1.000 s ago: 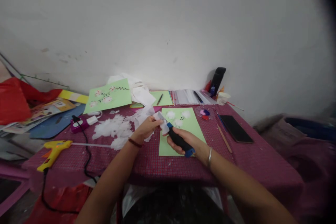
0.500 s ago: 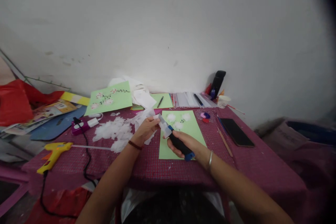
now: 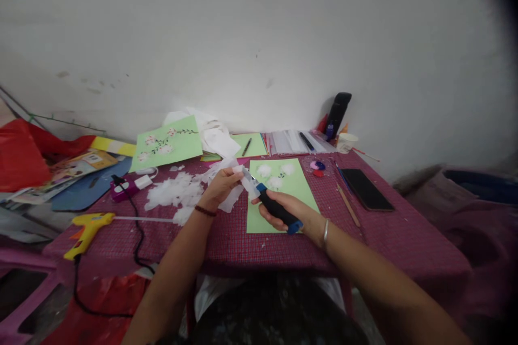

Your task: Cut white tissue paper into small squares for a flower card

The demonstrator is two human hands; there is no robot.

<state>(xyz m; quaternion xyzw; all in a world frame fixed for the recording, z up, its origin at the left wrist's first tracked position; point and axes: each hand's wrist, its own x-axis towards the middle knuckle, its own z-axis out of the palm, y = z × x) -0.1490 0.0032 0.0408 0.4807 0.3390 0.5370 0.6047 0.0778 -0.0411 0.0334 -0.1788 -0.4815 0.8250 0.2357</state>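
**Black-and-blue-handled tool with a metal blade (image 3: 279, 212), in hand, blade to thin white sheet (image 3: 249, 186)**

Item: the tool, above the table; exact type unclear from where I stand. Long axis runs from five o'clock at the butt to about ten-thirty at the blade.

Right hand (image 3: 293, 210): wrapped round the handle. Left hand (image 3: 220, 186): pinching the white sheet between thumb and fingers, at ten o'clock from the handle, the nearer hand to the blade tip.

Beneath: pale green paper rectangle (image 3: 263, 221) bearing white puffs, on a maroon checked tablecloth (image 3: 234, 253).

Around: heap of loose white scraps (image 3: 174, 191), nine to ten o'clock; yellow plastic glue gun (image 3: 91, 226), nine o'clock; flat black rectangular slab (image 3: 366, 188), between two and three.

Room: plain grey-white wall (image 3: 259, 38), twelve o'clock.
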